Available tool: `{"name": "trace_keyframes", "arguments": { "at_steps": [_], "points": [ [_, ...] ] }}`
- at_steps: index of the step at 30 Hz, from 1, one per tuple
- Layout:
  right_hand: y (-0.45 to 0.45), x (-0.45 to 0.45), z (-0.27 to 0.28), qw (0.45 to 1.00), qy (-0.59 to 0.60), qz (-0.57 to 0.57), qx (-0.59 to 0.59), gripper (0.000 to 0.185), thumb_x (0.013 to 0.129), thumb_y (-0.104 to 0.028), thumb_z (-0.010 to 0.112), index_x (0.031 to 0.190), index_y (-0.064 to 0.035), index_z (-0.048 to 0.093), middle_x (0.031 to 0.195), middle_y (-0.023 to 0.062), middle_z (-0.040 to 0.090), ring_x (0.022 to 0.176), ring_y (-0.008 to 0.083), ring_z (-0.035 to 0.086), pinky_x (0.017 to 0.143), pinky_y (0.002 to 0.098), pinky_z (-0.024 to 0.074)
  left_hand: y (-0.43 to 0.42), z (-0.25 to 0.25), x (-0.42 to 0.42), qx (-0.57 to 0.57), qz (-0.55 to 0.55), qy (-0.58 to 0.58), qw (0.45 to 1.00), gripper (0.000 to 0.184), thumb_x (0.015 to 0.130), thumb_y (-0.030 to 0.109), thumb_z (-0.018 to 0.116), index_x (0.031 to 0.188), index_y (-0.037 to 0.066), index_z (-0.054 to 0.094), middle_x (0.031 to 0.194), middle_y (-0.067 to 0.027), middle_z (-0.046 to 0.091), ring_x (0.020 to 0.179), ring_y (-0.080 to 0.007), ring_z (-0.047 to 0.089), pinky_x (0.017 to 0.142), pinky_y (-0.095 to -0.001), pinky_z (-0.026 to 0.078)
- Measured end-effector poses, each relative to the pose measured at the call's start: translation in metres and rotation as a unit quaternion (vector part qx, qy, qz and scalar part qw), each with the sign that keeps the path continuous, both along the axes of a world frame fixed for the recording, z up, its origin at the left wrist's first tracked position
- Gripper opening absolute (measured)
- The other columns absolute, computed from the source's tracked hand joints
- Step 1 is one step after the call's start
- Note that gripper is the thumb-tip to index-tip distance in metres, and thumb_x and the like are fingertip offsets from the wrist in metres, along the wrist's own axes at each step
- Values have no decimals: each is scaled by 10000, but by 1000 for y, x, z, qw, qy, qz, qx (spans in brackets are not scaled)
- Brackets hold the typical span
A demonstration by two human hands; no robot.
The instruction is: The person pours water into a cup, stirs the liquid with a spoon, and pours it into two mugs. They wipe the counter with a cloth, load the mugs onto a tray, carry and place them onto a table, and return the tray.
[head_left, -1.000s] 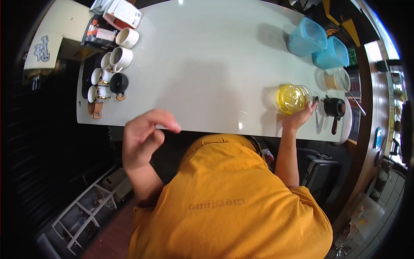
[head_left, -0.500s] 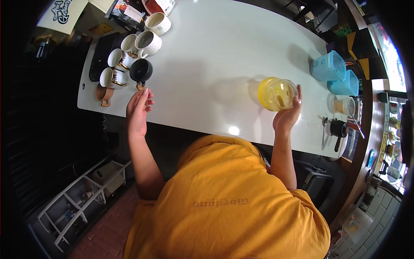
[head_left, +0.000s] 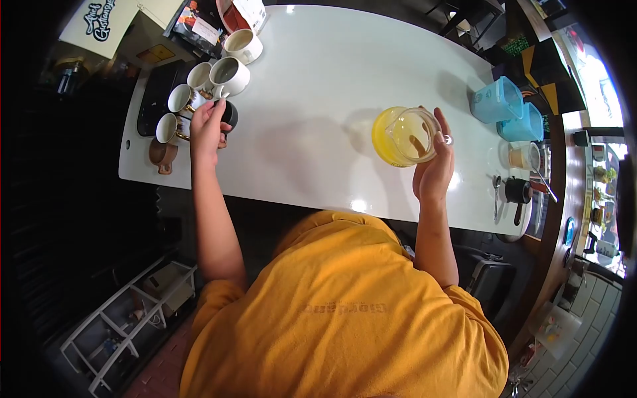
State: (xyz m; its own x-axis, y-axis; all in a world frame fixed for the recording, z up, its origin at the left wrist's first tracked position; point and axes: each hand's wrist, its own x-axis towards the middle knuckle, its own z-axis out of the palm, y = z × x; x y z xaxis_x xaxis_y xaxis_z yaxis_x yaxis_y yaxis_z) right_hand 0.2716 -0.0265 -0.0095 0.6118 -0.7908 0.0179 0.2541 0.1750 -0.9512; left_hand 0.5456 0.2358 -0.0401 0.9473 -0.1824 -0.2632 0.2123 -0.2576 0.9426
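My left hand [head_left: 209,129] is at the handle of a white mug [head_left: 231,75], thumb and fingertips pinched together there. The mug stands on the table with its handle toward me. A black cup [head_left: 229,116] sits just beyond my left fingers, partly covered by them. My right hand [head_left: 434,156] is wrapped round the side of a clear glass jug [head_left: 406,136]. The jug is tilted to the left above the table, and yellow shows in it, either liquid or its base; I cannot tell which.
More cups stand at the left: white mugs [head_left: 243,46], gold-trimmed cups [head_left: 170,127] and a brown cup [head_left: 162,154]. Blue containers [head_left: 497,101], a clear cup [head_left: 524,156], a spoon [head_left: 496,199] and a small dark pot [head_left: 517,191] line the right side of the white table [head_left: 312,73].
My left hand has moved forward, from beside the black cup's handle to the white mug's handle. My right hand has brought the jug to the left and tilted it further.
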Motion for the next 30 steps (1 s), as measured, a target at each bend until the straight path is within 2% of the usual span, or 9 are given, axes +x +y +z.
{"name": "trace_keyframes", "arguments": {
  "at_steps": [6,8,9,11,14,18,24,26,30],
  "points": [
    [2,-7,-2,1000,-24,0,-12,553,949,-191,381,1426,62,262,1389,215,429,1278,267,417,1080,368,302,-21,-9,51,129,-33,-68,989,731,803,504,675,1196,-95,526,1088,-122,617,587,-111,567,596,-269,484],
    [6,-9,-2,999,-33,5,-14,557,949,-193,388,1427,63,260,1391,215,428,1279,266,416,1083,365,297,-26,-9,63,192,-71,-14,979,675,795,568,652,1069,-48,623,876,-45,615,556,-84,513,408,-227,250],
    [8,-11,-2,999,-29,17,-7,564,948,-195,394,1428,66,255,1388,215,430,1278,266,416,1083,364,296,-28,-10,70,191,-74,-17,979,675,795,568,652,1069,-48,623,876,-45,615,556,-84,513,408,-227,250],
    [7,-18,-3,999,-13,30,-2,580,947,-207,407,1427,78,248,1374,208,449,1277,259,417,1083,362,297,-32,-17,83,280,-46,-20,959,637,776,619,637,816,-17,654,682,-34,572,479,-107,473,392,-254,250],
    [0,-28,-8,1000,10,10,8,582,947,-217,414,1420,85,262,1369,201,461,1274,248,421,1080,357,298,-38,-30,95,316,-22,-26,948,639,764,645,629,686,11,612,554,-30,511,429,-122,447,381,-277,259],
    [-7,-33,-15,999,0,-1,-43,581,947,-225,419,1414,90,277,1366,194,469,1262,240,434,1080,352,293,-40,-41,107,378,-19,-75,923,618,783,603,636,665,-3,626,535,-41,516,413,-125,449,370,-291,277],
    [-9,-42,-10,999,24,23,-18,574,945,-231,413,1399,102,298,1364,184,478,1265,242,430,1089,351,273,-41,-39,109,341,-14,-42,939,550,821,530,641,672,0,640,551,-30,535,416,-105,443,367,-263,292],
    [-15,-43,-15,998,25,17,-52,560,947,-228,407,1391,100,316,1363,177,483,1277,242,416,1079,353,282,-35,-49,122,313,-40,-24,949,524,823,508,642,696,0,670,571,-58,576,419,-132,479,385,-290,352],
    [-18,-44,-20,995,24,24,-91,550,949,-227,406,1386,98,328,1360,171,490,1280,242,412,1068,348,292,-33,-51,131,234,-55,36,970,473,865,408,641,707,-38,631,606,-56,569,412,-108,428,366,-247,309]
  ]
}}
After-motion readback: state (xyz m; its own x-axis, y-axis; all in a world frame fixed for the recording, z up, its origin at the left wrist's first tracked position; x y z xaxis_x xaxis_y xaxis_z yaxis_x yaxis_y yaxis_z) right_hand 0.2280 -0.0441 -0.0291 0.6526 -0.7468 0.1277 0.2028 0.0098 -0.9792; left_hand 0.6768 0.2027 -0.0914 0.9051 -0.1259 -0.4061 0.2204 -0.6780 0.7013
